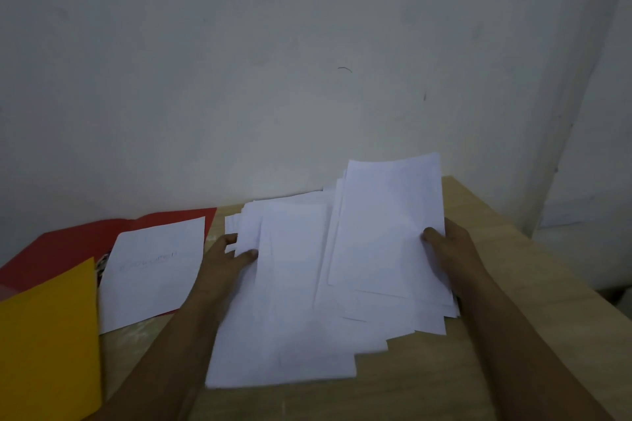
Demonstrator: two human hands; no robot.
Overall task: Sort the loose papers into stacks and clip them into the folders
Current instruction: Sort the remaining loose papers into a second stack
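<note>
A loose, uneven pile of white papers point(307, 301) spreads over the middle of the wooden table point(496, 267). My left hand point(222, 260) grips the pile's left edge, thumb on top and fingers under the sheets. My right hand point(451, 249) holds the right edge, its thumb pressed on the top sheet, which lifts toward the wall. An open red folder point(75, 239) lies at the left with one white sheet point(154, 270) bearing faint writing on it. A yellow folder point(48, 345) overlaps the red one at the lower left.
A plain grey-white wall point(273, 79) stands right behind the table's far edge. The table's right edge runs diagonally at the right, with a white panel point(588, 181) beyond it. Bare wood shows in front of the pile.
</note>
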